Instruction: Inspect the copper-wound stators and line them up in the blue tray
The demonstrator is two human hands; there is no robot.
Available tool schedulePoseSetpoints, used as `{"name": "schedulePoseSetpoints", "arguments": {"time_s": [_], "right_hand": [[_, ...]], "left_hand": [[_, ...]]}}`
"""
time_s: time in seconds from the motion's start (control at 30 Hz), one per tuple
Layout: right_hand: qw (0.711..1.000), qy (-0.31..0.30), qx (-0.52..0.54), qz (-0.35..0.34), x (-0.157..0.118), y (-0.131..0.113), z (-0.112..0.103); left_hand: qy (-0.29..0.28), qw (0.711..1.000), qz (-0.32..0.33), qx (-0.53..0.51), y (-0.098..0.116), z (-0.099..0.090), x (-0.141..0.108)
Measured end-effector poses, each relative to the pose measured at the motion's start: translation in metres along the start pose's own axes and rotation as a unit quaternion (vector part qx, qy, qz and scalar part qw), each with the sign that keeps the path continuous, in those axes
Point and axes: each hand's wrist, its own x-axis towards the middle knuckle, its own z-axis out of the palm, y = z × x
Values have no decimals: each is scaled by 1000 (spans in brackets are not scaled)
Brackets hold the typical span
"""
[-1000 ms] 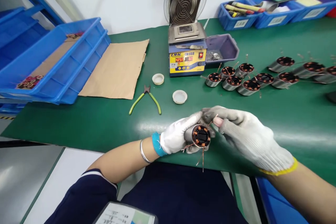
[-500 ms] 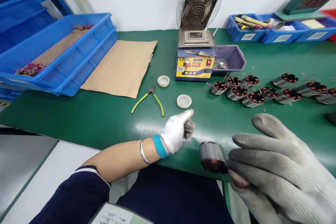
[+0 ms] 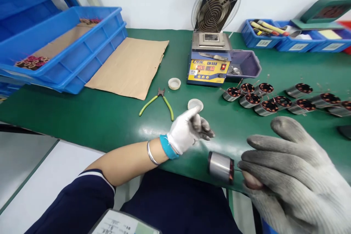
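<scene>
A silver motor stator [image 3: 221,167] with copper windings hangs on its side above the table's front edge. My right hand [image 3: 285,172], in a grey-white knit glove, pinches a thin lead wire of it between thumb and fingers; the bare thumb tip shows. To the left of the stator is my left hand [image 3: 189,128] in a white glove with dirty fingertips, its fingers loosely apart and nothing in them. Its index finger overlaps a small white round dish [image 3: 195,103] from my viewpoint. Green-handled cutting pliers [image 3: 160,98] lie spread on the table beyond the left forearm.
A solder pot [image 3: 210,67] with a fan behind it stands at the back, beside a purple bin [image 3: 248,64]. Several stators [image 3: 265,108] stand at right. Brown cardboard [image 3: 131,65] and stacked blue crates [image 3: 90,51] are at left. A second white dish [image 3: 174,83] sits near the pliers.
The stator has swung from tilted with windings facing down to nearly level, windings toward my right hand. My left hand's fingers have uncurled towards the right. The view has shifted slightly.
</scene>
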Motion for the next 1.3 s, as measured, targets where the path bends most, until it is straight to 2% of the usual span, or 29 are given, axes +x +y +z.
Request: {"name": "schedulePoseSetpoints", "arguments": {"time_s": [0.07,0.13,0.2,0.23,0.27,0.33,0.4,0.47,0.5,0.57,0.63,0.67,0.7,0.77,0.83,0.87,0.93,0.97,1.0,1.03,1.07,1.1,1.13,1.23,1.3], "right_hand": [[1000,-9,5,-11,0,0,2],[1000,-17,1,-9,-3,1,4],[1000,-29,-4,2,-6,3,6],[999,-33,-6,7,-7,3,6],[999,-32,-8,10,-7,4,6],[1000,-21,-18,3,-7,5,4],[1000,-11,-22,3,-5,5,2],[1000,-16,-16,-11,-4,8,1],[999,-24,-9,-21,-3,10,2],[999,-36,2,-37,-4,16,4],[999,-37,19,-33,-7,23,9],[999,-34,27,-20,-9,25,12],[999,-26,37,-3,-12,27,15],[995,11,69,67,-16,26,22],[968,89,135,192,-18,21,29],[937,131,182,269,-18,18,31],[846,200,282,406,-16,15,31],[800,234,320,450,-15,15,29],[763,271,344,476,-15,18,27],[738,305,351,489,-15,23,25],[728,323,347,495,-16,28,24],[730,317,338,503,-17,33,24],[738,285,330,514,-19,38,25],[752,136,349,542,-23,44,38],[754,93,378,529,-25,41,46]], "left_hand": [[-45,992,-88,80,-9,-1,3],[-140,961,-184,153,-19,0,2],[-228,930,-232,173,-24,0,-1],[-245,932,-223,148,-24,0,-3],[-238,948,-190,97,-22,0,-4],[-175,980,-93,-22,-15,-2,-4],[-101,991,-27,-83,-10,-3,0],[-77,994,-52,-63,-12,-4,4],[-92,991,-94,-36,-15,-5,6],[-179,964,-198,17,-24,-5,7],[-266,933,-236,58,-30,-5,5],[-288,929,-220,73,-31,-4,3],[-285,937,-184,82,-31,-4,2],[-231,966,-85,85,-29,-1,-2],[-170,983,-9,65,-27,5,-6],[-143,988,24,44,-27,8,-8],[-101,991,87,-11,-29,13,-10],[-85,989,116,-35,-30,13,-10],[-75,986,139,-49,-31,12,-10],[-69,984,153,-53,-31,11,-10],[-67,984,160,-49,-30,8,-9],[-68,984,157,-39,-28,4,-9],[-74,986,148,-28,-26,1,-9],[-114,988,103,-1,-20,-9,-11],[-139,988,74,7,-19,-12,-12]]}}
